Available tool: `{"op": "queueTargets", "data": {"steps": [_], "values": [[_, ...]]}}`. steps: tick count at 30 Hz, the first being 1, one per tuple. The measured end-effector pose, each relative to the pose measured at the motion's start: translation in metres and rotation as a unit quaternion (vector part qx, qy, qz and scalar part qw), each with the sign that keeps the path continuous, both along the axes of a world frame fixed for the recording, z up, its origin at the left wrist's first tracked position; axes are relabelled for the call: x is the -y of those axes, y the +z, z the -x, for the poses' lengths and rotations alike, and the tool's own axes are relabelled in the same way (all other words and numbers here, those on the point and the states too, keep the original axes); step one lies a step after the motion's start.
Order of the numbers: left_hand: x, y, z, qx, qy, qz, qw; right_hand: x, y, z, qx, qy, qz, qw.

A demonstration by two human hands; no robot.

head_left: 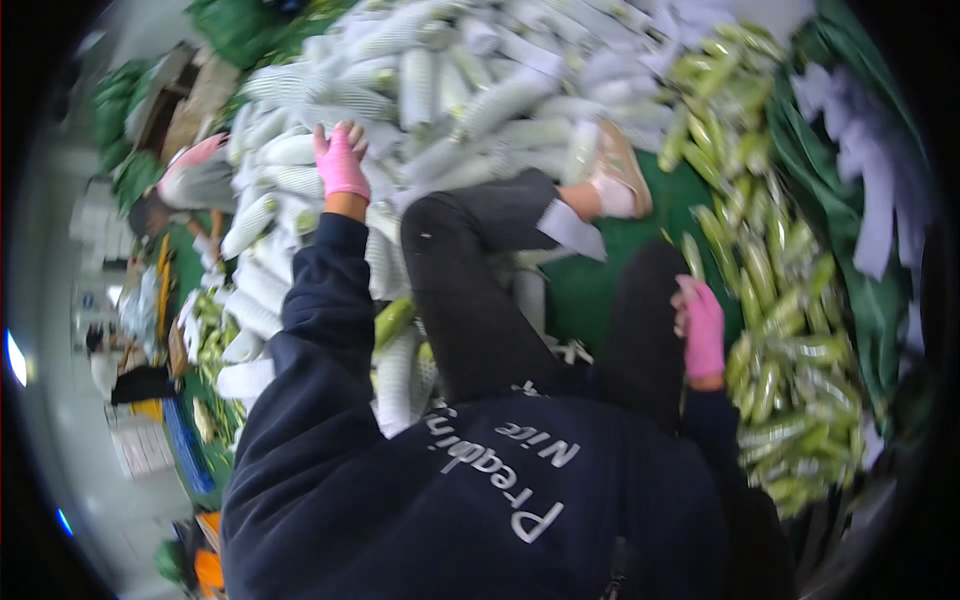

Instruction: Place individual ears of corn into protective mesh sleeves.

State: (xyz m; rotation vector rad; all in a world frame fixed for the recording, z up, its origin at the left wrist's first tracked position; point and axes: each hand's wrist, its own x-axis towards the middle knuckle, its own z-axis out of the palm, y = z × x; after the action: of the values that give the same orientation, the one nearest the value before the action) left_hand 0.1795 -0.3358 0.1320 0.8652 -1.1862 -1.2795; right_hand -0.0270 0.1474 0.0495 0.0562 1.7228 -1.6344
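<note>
My left hand (342,165), in a pink fingerless glove, reaches out over a pile of long pale vegetables in white foam net sleeves (290,150). Its fingers are spread, and nothing shows in them. By my right knee, my right hand (703,325) wears the same kind of glove. Its fingers are loosely bent and a little apart, with no object visible between them. One long green vegetable (693,257) lies just beyond those fingertips. Beside this hand stretches a heap of long green vegetables in clear plastic film (770,270).
My bent legs (470,290) lie between the two piles, on a green floor covering (590,300). Dark green cloth (850,150) with white strips borders the right heap. Co-workers (190,185) bend at the far left, near a blue crate (188,440).
</note>
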Motion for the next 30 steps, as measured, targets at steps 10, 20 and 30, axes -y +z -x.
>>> {"op": "queueTargets", "data": {"steps": [10, 20, 30], "values": [[-0.229, -0.144, 0.053, 0.012, -0.184, -0.211, 0.960, 0.164, -0.076, -0.044, -0.560, 0.299, -0.203, 0.745], [-0.252, -0.083, 0.070, 0.366, -0.289, 0.398, 0.790, 0.145, -0.057, -0.042, -0.242, 0.280, 0.276, 0.887], [-0.350, -0.115, 0.153, 0.179, -0.478, -0.040, 0.859, -0.007, -0.115, 0.038, -0.105, 0.124, 0.079, 0.984]]}}
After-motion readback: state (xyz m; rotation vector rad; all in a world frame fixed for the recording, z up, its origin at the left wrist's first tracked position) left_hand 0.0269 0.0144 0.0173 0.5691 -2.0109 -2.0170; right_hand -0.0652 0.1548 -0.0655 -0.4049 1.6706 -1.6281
